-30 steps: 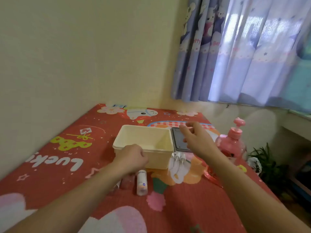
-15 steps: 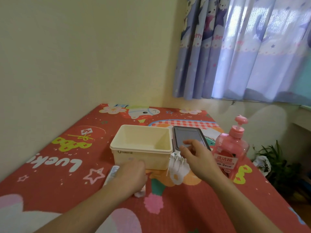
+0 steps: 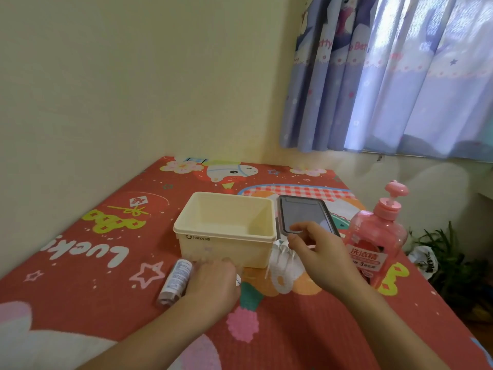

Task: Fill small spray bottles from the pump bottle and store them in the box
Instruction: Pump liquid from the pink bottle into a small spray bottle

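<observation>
My left hand (image 3: 213,283) covers small white spray bottles (image 3: 174,281) before the cream plastic box (image 3: 226,231); grip unclear. Right hand (image 3: 317,255) loosely curled, empty. Lift one upright.

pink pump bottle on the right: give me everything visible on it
The pink pump bottle stands upright on the red printed mat, right of the phone. Its see-through pink plastic body looks largely full of pink liquid. It has an opaque pink collar and a pump head on a thin stem, and a front label with white and red print. The right hand overlaps its lower left edge; contact cannot be told.
</observation>
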A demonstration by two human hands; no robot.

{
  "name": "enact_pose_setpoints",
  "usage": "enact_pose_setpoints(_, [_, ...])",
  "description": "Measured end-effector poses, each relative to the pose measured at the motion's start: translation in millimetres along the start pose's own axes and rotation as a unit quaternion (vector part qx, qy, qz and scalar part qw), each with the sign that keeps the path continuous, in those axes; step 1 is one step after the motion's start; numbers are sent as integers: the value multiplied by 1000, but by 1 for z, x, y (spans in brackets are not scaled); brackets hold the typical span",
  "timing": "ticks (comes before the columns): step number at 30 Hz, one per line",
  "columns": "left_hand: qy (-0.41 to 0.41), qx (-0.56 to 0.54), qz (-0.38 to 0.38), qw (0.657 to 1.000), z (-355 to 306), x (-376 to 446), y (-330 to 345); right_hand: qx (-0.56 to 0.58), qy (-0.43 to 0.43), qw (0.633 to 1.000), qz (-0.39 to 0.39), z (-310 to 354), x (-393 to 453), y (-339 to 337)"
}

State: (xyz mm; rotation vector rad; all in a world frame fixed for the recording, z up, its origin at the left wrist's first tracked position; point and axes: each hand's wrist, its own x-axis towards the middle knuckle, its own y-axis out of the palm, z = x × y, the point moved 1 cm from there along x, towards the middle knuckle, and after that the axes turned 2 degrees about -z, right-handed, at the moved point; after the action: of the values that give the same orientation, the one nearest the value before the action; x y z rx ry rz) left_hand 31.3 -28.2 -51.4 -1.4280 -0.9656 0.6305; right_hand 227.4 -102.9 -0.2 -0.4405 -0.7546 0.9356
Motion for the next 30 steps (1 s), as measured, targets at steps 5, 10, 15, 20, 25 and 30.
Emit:
enact_pose_setpoints(5, [-4, -45, 11, 999, -7, -5, -13, -2, -13, 1000, -8, 6, 0, -13])
enact_pose_setpoints(10, [29, -89, -32, 995, -27, -8, -31, -43, -82, 993, -69, 18, 4, -34])
enact_pose_setpoints(15, [66, -228, -68, 969, -48, -4, -33, -53, -135, 968, -204, 32, 9, -61])
enact_pose_setpoints(20, [110, -293, -93, 945, -67, 14, -30, -150, -20, 931, -333, 32, 19, -108])
enact_pose_setpoints(25, [128, -400, -53, 906, -97, 45, -37, -269, 186, 927, -182, 13, 37, -139])
enact_pose_setpoints(30, [155, -450, -1, 879, -128, 75, -43, -167, 136, 970, -116, -2, 39, -127])
